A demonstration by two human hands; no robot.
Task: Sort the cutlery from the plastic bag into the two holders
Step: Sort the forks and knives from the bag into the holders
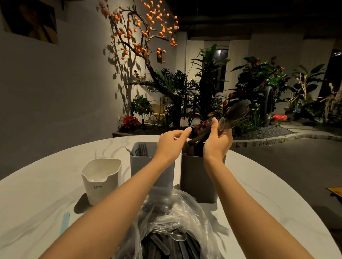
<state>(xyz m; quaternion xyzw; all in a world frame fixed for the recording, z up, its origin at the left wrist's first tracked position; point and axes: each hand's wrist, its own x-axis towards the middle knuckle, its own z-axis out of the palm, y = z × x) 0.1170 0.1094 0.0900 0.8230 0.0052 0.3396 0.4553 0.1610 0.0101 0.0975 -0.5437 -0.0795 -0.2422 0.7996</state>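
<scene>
White cup [100, 180] beside bag [177, 232]

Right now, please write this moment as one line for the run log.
right hand: holds dark spoons over dark holder | left hand: open, above grey holder with forks | bag: still full

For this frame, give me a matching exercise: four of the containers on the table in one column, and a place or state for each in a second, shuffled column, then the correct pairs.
Things:
1. white holder
2. light grey holder
3. dark grey holder
4. plastic bag

States:
A. nearest the camera, full of dark cutlery
B. leftmost, nothing visible inside
C. forks standing in it
D. under the right hand, which has a bundle of spoons in its grip

Pairs: 1-B, 2-C, 3-D, 4-A
</scene>
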